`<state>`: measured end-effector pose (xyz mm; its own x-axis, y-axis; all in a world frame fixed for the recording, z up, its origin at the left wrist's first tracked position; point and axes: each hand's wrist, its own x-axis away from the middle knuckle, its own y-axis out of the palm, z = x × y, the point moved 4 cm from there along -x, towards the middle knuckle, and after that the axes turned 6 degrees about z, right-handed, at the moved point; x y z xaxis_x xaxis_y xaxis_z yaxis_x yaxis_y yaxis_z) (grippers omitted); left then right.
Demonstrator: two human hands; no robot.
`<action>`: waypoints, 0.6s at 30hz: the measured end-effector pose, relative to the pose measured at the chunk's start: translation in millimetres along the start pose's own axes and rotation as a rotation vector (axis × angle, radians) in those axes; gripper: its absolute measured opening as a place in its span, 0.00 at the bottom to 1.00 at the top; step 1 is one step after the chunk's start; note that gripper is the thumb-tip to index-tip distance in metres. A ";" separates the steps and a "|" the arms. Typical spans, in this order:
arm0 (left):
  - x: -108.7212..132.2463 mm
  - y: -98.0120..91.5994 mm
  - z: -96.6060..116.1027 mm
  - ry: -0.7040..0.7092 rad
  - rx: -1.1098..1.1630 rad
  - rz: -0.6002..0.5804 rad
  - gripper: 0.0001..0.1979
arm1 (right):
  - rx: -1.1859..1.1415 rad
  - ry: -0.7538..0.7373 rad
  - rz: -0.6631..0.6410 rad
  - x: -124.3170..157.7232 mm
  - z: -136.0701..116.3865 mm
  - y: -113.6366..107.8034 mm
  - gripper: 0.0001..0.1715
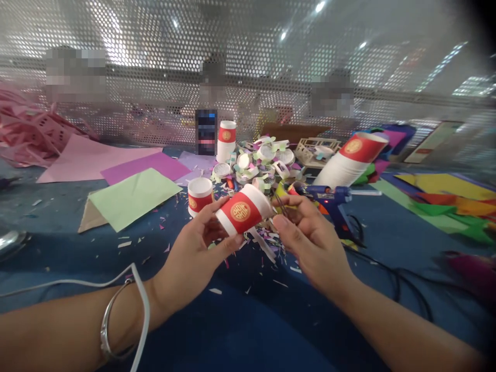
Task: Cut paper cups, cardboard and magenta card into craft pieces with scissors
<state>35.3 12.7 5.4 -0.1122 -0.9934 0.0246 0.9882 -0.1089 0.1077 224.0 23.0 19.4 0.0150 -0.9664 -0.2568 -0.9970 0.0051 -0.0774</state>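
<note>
My left hand (196,248) grips a red and white paper cup (244,209) with a gold emblem, held tilted on its side above the blue table. My right hand (306,235) is closed on a pair of scissors (284,199) with yellow handles, right beside the cup's rim. A cut strip of white paper (261,243) hangs down from the cup. Another short red and white cup (200,195) stands on the table just behind my left hand.
Coloured paper scraps and cut cup rims (259,163) lie in a heap behind. A blue glue gun (333,199) with a black cord (395,281) sits at the right. A stack of cups (351,160) lies tilted. Coloured paper sheets (132,196) lie left and right.
</note>
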 end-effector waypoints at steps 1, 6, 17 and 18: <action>0.6 -0.6 -1.2 -0.032 0.008 -0.003 0.37 | 0.034 0.011 -0.008 -1.4 0.4 0.2 0.15; 6.7 -1.3 -1.9 -0.162 0.107 -0.024 0.39 | 0.194 -0.006 -0.087 -4.0 0.8 0.7 0.14; 7.3 -3.4 3.9 -0.124 0.200 0.015 0.31 | 0.226 -0.065 -0.098 -6.6 0.2 0.5 0.09; 6.9 -3.9 4.3 -0.115 0.193 0.022 0.30 | 0.229 -0.067 -0.087 -6.3 0.9 0.4 0.10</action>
<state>30.2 6.4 9.4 -0.1132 -0.9835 0.1412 0.9535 -0.0676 0.2936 223.6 29.3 20.1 0.1132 -0.9464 -0.3026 -0.9485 -0.0122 -0.3166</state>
